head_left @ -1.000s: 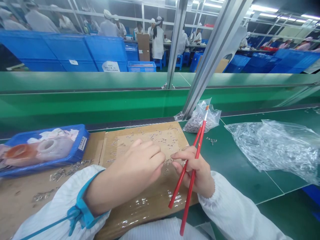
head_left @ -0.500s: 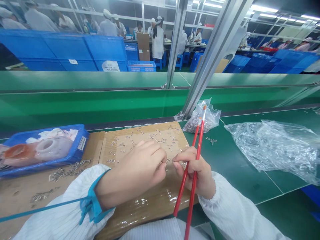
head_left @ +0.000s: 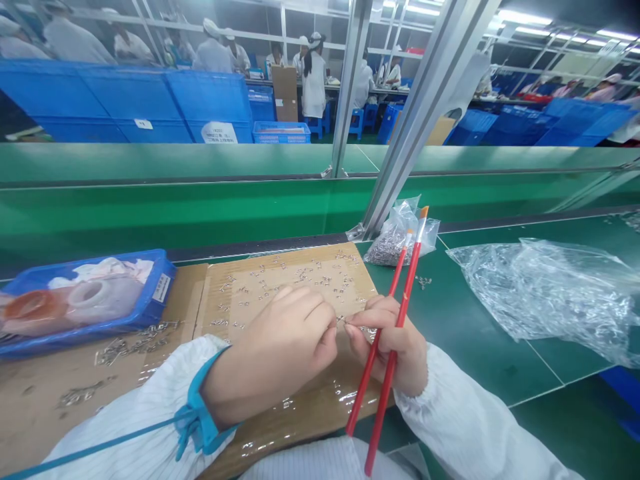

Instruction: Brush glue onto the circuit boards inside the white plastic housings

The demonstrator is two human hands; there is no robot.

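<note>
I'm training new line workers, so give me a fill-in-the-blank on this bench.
The right hand holds two brushes with ____ handles.
The left hand comes out of a white sleeve whose cuff is ____.
The small metal parts are scattered over a sheet of ____.
The tray sits to the ____ of that sheet.

Missing words: red; blue; cardboard; left.

The single camera sits on the person's head and faces forward and down, its wide lens bowing straight lines toward the frame's edges. Close below it are the bare left hand (head_left: 270, 353) and bare right hand (head_left: 393, 347), above a flat brown cardboard sheet (head_left: 285, 270) on a green workbench (head_left: 480, 353). Farther off, past a silver aluminium post (head_left: 353, 87), it looks across to large blue plastic crates (head_left: 135, 100) and white-coated workers (head_left: 314, 87) well away.
</note>
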